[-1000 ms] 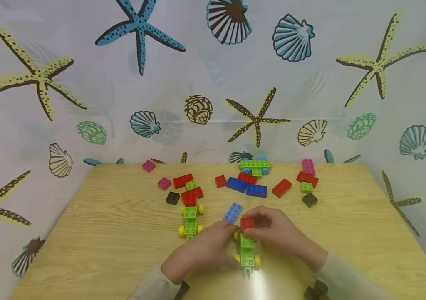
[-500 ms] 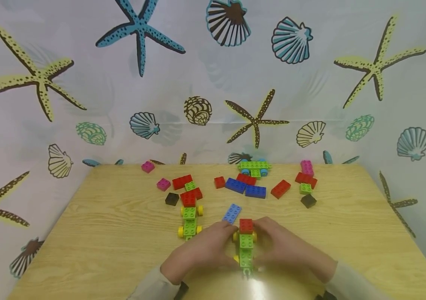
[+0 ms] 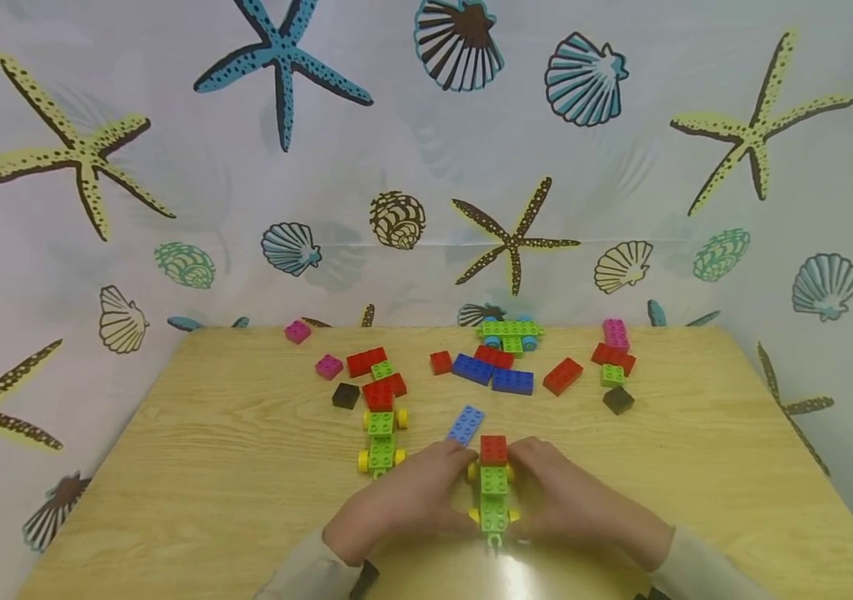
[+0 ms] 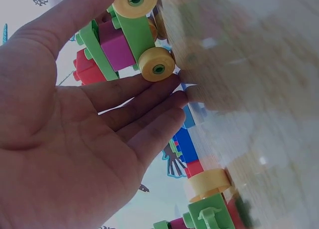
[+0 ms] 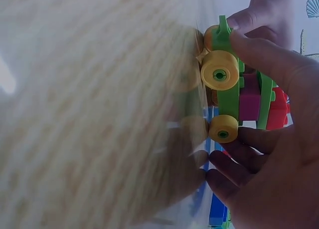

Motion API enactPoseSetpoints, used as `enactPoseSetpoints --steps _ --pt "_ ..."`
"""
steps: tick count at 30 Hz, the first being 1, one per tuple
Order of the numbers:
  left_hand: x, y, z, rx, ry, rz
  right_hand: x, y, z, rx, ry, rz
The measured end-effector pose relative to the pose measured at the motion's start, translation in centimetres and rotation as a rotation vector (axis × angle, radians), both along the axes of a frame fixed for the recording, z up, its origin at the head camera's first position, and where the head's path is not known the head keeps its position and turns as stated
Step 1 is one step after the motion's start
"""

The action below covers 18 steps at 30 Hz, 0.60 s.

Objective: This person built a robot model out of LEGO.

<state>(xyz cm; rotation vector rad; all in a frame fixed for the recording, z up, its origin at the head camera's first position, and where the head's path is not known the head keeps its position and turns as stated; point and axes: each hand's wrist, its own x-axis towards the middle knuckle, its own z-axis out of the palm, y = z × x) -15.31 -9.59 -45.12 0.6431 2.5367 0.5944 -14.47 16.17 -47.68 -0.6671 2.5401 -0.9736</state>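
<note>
Between my two hands stands a toy car (image 3: 494, 482) of building bricks, with a green base, yellow wheels and a hook at the near end. A red brick (image 3: 493, 450) sits on its far end; a magenta brick (image 5: 249, 97) shows between the green parts in the wrist views. My left hand (image 3: 413, 500) holds the car's left side, thumb by the near wheel and fairly straight fingers by the far wheel. On the other side, my right hand (image 3: 584, 500) holds it likewise, fingers slightly bent at the far wheel (image 5: 223, 128). The car's wheels are on the table.
A second green car (image 3: 381, 442) with yellow wheels stands to the left. A light blue brick (image 3: 466, 425) lies just beyond my left hand. Further back are dark blue bricks (image 3: 512, 381), several red ones, black blocks (image 3: 618, 400) and a green base with blue wheels (image 3: 511, 330).
My right hand has let go of the red brick on top and moved down to the car's right side. My left hand has stayed at the left side.
</note>
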Motion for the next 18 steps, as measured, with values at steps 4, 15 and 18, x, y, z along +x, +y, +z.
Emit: enactPoseSetpoints --steps 4,15,18 --pt "0.1 -0.1 -0.1 -0.003 0.009 -0.001 0.1 -0.2 0.4 0.013 0.008 -0.002" --pt "2.5 -1.5 0.4 -0.090 0.127 -0.014 0.8 -2.6 0.9 0.034 0.014 0.054" --pt "3.3 -2.1 0.5 -0.119 0.126 0.024 0.7 -3.6 0.9 0.047 0.015 0.078"
